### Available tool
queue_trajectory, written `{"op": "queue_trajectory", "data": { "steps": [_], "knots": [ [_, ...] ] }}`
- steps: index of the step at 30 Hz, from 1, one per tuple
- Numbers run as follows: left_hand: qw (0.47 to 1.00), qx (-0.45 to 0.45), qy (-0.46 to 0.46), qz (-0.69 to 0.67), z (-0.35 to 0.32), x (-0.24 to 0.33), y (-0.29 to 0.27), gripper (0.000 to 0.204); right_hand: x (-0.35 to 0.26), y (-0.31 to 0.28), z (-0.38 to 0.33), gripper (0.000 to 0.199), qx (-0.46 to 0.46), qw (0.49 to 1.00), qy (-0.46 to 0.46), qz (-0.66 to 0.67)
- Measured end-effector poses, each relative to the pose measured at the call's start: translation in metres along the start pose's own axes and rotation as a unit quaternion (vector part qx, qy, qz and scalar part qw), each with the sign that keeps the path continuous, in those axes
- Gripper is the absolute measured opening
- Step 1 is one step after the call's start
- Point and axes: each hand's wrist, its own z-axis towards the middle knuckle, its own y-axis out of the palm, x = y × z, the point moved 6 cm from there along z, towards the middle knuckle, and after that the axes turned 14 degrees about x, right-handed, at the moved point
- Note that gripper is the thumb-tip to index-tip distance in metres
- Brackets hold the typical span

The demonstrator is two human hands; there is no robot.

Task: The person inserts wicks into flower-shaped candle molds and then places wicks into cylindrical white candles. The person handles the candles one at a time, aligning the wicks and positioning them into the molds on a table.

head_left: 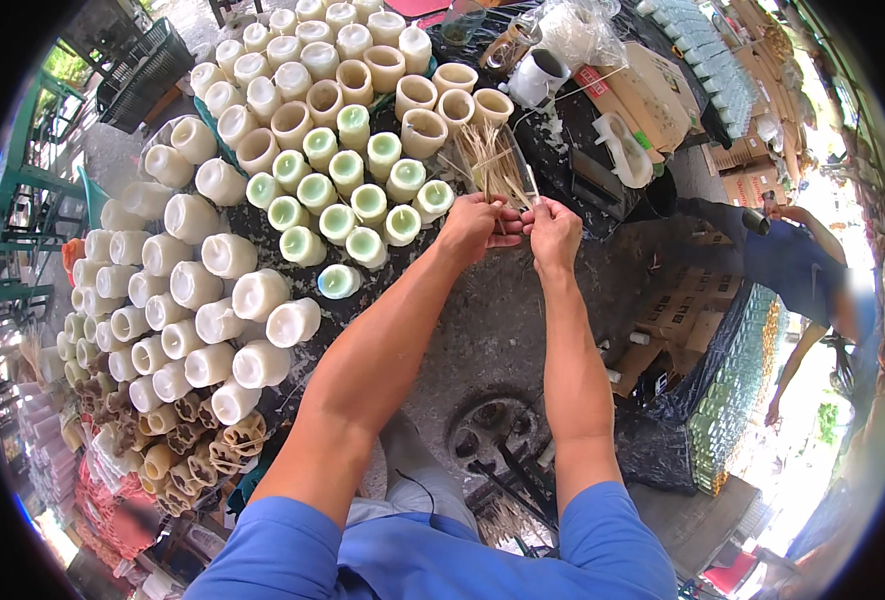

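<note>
Wicks pinched between both your hands, right now!
Your left hand (475,226) and right hand (553,230) are clamped together on the wick bundle (493,160), just beside green-filled candle cups (353,215).

I am seeing my left hand (473,225) and right hand (555,232) pinching a bundle of pale wicks (493,165), just beside green-filled candle moulds (348,205); white moulds (203,300) are crowding the left.

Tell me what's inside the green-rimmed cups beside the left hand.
The green-rimmed cups hold pale wax, some showing a small wick at the centre. Their depth is hidden.
</note>
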Motion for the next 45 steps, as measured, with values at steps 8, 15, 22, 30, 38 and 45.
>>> {"op": "queue_trajectory", "data": {
  "steps": [8, 15, 22, 30, 38, 45],
  "knots": [
    [0.965, -0.162, 0.088, -0.189, -0.088, 0.026, -0.015, 0.028, -0.055, -0.013, -0.111, 0.024, -0.069, 0.973, -0.007, 0.218],
    [0.961, 0.019, 0.258, -0.098, -0.221, 0.045, -0.111, 0.027, -0.090, 0.007, -0.240, 0.017, -0.159, 0.966, -0.035, 0.200],
    [0.950, 0.089, 0.295, -0.052, -0.379, 0.042, -0.253, 0.016, -0.111, 0.017, -0.383, 0.014, -0.400, 0.900, -0.005, 0.171],
    [0.844, 0.290, 0.390, 0.228, -0.562, -0.048, -0.384, 0.015, -0.065, 0.014, -0.594, 0.014, -0.610, 0.790, 0.056, -0.027],
    [0.844, 0.325, 0.367, 0.216, -0.641, -0.093, -0.483, 0.016, -0.029, 0.030, -0.718, 0.013, -0.647, 0.757, 0.089, -0.024],
    [0.864, 0.352, 0.298, 0.201, -0.640, -0.110, -0.521, 0.014, -0.012, 0.049, -0.753, 0.017, -0.600, 0.792, 0.117, -0.016]
  ]
}}
